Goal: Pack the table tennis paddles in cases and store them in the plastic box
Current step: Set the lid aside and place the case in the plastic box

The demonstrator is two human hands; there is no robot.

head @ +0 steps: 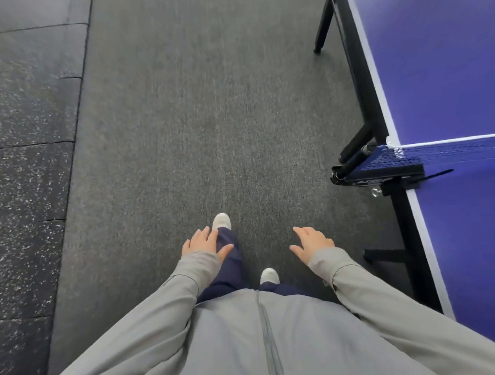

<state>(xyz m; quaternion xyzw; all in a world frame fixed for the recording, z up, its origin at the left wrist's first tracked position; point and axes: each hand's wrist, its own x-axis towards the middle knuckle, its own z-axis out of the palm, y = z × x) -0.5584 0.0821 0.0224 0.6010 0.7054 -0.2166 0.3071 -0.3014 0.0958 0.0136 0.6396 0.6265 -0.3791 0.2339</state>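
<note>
On your far left the floor is black rubber tiling (19, 174), flecked with white specks and cut by straight seams between the square mats. Beside it runs a broad strip of grey carpet (206, 117), short-piled and finely ribbed, and you stand on it. Your left hand (205, 244) hangs open over your navy trouser leg (231, 264), fingers spread and holding nothing. A white shoe (221, 220) pokes out just beyond it, and the other shoe (269, 276) sits nearer you. Your smooth grey zip jacket (237, 349) fills the bottom of the view. Your right hand (311, 243) is also open over the carpet, palm down, fingers loosely splayed and empty. To your right stands a table tennis table (452, 70) with a flat blue top, a white edge line and a black metal frame on slanted legs (324, 21). Its blue mesh net (443, 153), topped with a white band, is fixed by a black clamp post (377, 175) at the table's near edge. You cannot tell from here where the paddles, cases and plastic box are.
</note>
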